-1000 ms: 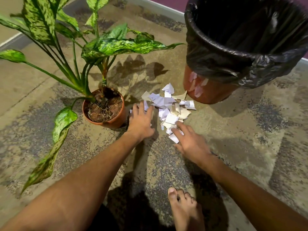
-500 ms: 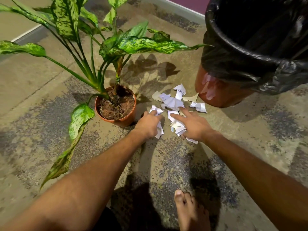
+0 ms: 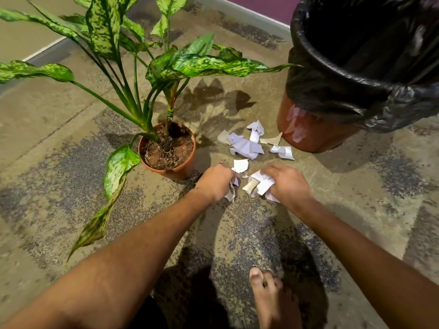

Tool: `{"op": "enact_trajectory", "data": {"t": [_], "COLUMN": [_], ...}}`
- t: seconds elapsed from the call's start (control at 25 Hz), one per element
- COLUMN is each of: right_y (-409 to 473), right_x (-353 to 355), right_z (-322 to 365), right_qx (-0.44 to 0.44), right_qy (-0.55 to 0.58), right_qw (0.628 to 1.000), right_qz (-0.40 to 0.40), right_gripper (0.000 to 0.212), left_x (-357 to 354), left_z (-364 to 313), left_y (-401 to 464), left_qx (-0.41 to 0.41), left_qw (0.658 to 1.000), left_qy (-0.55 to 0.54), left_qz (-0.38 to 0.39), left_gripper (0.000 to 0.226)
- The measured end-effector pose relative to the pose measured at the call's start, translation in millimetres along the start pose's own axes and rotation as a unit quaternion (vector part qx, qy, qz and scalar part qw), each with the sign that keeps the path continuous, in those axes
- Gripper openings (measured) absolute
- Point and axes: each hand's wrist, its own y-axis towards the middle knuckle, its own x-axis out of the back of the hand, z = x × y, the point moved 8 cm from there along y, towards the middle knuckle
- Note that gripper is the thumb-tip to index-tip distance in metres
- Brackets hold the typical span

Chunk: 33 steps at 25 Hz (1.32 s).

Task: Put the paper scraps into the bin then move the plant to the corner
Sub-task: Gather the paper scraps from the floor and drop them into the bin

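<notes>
White paper scraps (image 3: 247,146) lie on the floor between the plant and the bin. My left hand (image 3: 215,182) is closed around a few scraps, and a white piece sticks out below the fingers. My right hand (image 3: 286,184) grips a crumpled bunch of scraps just to its right. One loose scrap (image 3: 240,165) lies between the hands. The plant (image 3: 166,65) has long speckled green leaves and stands in a brown pot (image 3: 184,168) just left of my left hand. The bin (image 3: 306,136) is reddish-brown with a black bag (image 3: 332,98) lining it, at the upper right.
A bare foot (image 3: 273,302) rests on the mottled floor below the hands. A pale skirting line (image 3: 45,49) runs at the upper left, and a dark purple wall (image 3: 261,3) shows at the top. A long drooping leaf (image 3: 111,186) reaches out left of the pot.
Both hands have closed on scraps and drawn them back from the pile, towards me. The pile near the bin is smaller. The camera has shifted, so the bin sits further right.
</notes>
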Motion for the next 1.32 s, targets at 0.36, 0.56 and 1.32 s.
{"op": "enact_trajectory", "data": {"t": [0.36,0.56,1.32], "right_y": [-4,-83,-181], "right_x": [203,92,-90], "right_z": [5,-15,8], "right_qx": [-0.023,-0.198,-0.091], "right_qy": [0.254,0.329,0.043], "right_qw": [0.933,0.922,0.991], "right_qz": [-0.254,-0.059,0.083], "right_gripper": [0.036,0.015,0.053], "left_x": [43,66,228], "left_z": [-24,-51,-161], "left_y": [-6,-13,-25], "left_qx": [-0.001,-0.049,-0.123], "left_qw": [0.992,0.983,0.885], "left_qy": [-0.073,-0.087,-0.218], "left_qz": [-0.098,-0.152,-0.392], "left_gripper": [0.036,0.031,0.023]}}
